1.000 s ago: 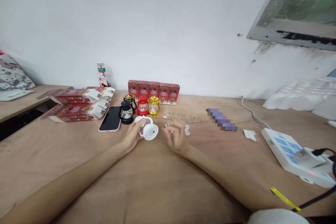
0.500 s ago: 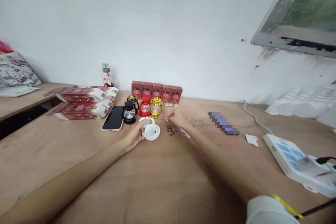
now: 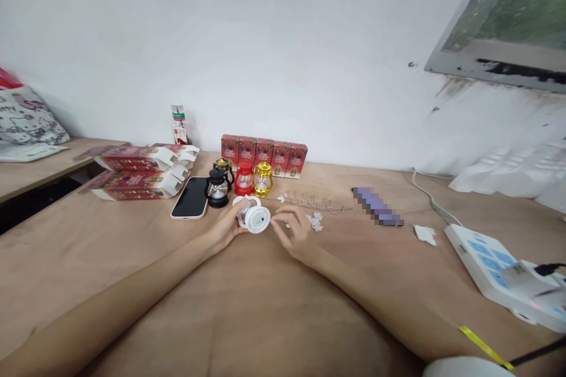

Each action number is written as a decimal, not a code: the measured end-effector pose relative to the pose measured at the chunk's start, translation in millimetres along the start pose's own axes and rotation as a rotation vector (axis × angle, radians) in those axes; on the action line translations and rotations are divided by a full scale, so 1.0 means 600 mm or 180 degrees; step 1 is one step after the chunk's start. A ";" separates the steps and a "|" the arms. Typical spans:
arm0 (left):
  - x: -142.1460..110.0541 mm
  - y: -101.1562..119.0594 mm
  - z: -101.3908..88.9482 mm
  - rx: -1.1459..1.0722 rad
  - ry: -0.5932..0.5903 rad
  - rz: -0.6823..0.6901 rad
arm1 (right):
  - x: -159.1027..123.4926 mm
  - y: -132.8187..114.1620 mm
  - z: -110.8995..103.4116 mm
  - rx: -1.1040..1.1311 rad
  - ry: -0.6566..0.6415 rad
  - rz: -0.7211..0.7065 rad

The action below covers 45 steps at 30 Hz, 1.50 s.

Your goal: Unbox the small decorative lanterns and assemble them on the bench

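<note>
My left hand point(image 3: 224, 228) grips a small white toy lantern point(image 3: 252, 215) tipped on its side, its round base facing me. Just right of the lantern is my right hand point(image 3: 292, 231), fingers curled in a pinch around something too small to make out. Tiny white bits point(image 3: 315, 221) and a row of thin wire hooks point(image 3: 315, 201) lie on the wooden table beyond my right hand. Behind the white lantern stand a black lantern point(image 3: 217, 188), a red lantern point(image 3: 243, 179) and a gold lantern point(image 3: 262, 180).
A row of red boxes point(image 3: 264, 154) stands at the wall. A black phone point(image 3: 191, 198) lies left of the lanterns beside flat red cartons point(image 3: 137, 172). At the right are a white paper scrap point(image 3: 424, 234), a cable point(image 3: 427, 193) and a white power strip point(image 3: 499, 267).
My right hand reached out to the small parts near the wire hooks, then came back beside the white lantern with its fingers pinched. The left hand kept hold of the lantern.
</note>
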State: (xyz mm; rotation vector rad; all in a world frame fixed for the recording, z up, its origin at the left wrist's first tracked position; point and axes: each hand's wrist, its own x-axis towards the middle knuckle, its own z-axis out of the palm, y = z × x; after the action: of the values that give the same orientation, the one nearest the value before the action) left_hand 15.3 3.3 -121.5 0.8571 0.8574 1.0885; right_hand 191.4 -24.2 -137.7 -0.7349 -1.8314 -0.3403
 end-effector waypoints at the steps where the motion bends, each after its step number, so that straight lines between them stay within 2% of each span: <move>1: -0.001 0.000 0.000 0.0040 -0.0025 0.0021 | -0.003 -0.007 0.001 -0.0084 -0.0026 -0.0218; 3: -0.002 0.000 0.000 0.0113 -0.0076 0.0029 | -0.005 -0.013 0.004 -0.0240 -0.0037 -0.0410; 9: -0.002 -0.002 0.001 0.0239 -0.0108 0.0035 | -0.001 -0.011 0.005 -0.0411 0.0012 -0.0481; 24: -0.002 -0.002 0.006 0.0520 0.0092 0.0080 | -0.008 -0.008 0.007 -0.0432 -0.0238 -0.0312; 38: -0.004 0.000 0.004 0.0430 0.0072 0.0089 | -0.004 -0.010 0.019 -0.0456 -0.0113 -0.0583; 45: -0.003 0.002 0.004 0.0290 0.0126 0.0083 | -0.008 -0.008 0.026 -0.0443 -0.0127 -0.0470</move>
State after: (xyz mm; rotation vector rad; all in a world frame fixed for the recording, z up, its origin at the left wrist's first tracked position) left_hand 16.6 1.7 -119.2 0.9275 0.9369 1.0989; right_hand 177.7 -20.7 -147.4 -0.7070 -1.9191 -0.5577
